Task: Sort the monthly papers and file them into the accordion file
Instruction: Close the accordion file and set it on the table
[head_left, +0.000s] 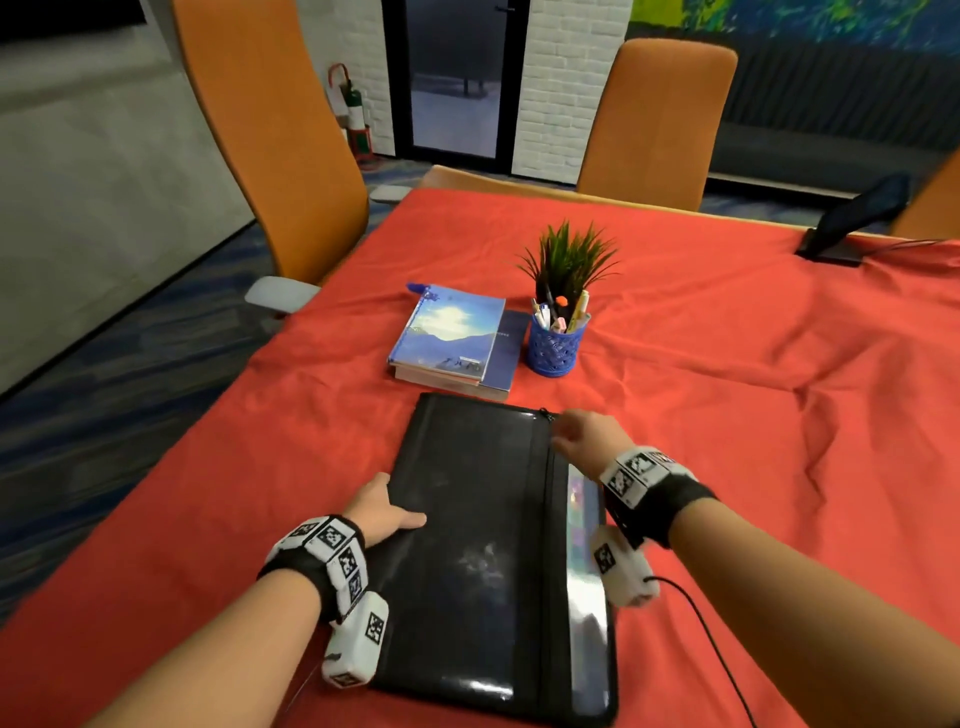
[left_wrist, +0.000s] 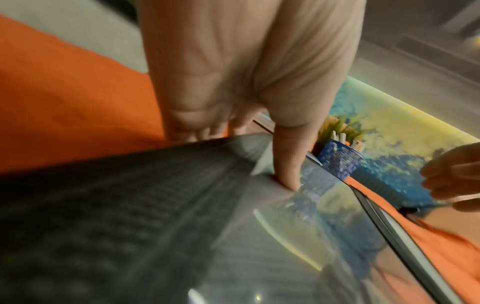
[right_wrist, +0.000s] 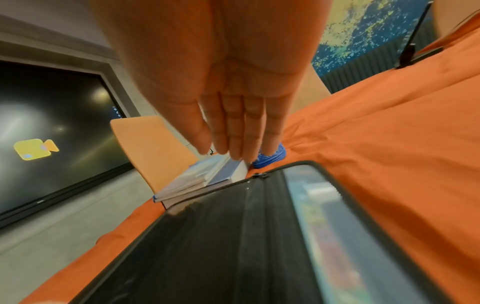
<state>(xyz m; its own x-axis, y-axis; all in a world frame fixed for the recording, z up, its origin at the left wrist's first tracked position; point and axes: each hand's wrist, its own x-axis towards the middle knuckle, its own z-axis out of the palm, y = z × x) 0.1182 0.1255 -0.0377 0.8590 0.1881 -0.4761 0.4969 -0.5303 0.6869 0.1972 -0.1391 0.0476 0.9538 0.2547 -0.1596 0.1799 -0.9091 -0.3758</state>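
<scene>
A black zippered accordion file (head_left: 483, 545) lies flat on the red tablecloth (head_left: 753, 389), long side running away from me. A clear strip along its right edge (head_left: 584, 545) shows coloured papers inside. My left hand (head_left: 387, 509) grips the file's left edge, thumb (left_wrist: 285, 164) pressed on top and the fingers tucked under the edge. My right hand (head_left: 579, 434) hovers over the far right corner, just by the zipper pull (right_wrist: 259, 175). Its fingers (right_wrist: 241, 131) are straight and together and hold nothing. No loose papers are in view.
Two stacked blue books (head_left: 452, 343) lie just beyond the file. Right of them stand a blue mesh pen cup (head_left: 556, 345) and a small green plant (head_left: 569, 260). A dark tablet on a stand (head_left: 852, 218) sits at the far right edge. Orange chairs (head_left: 270, 130) ring the table.
</scene>
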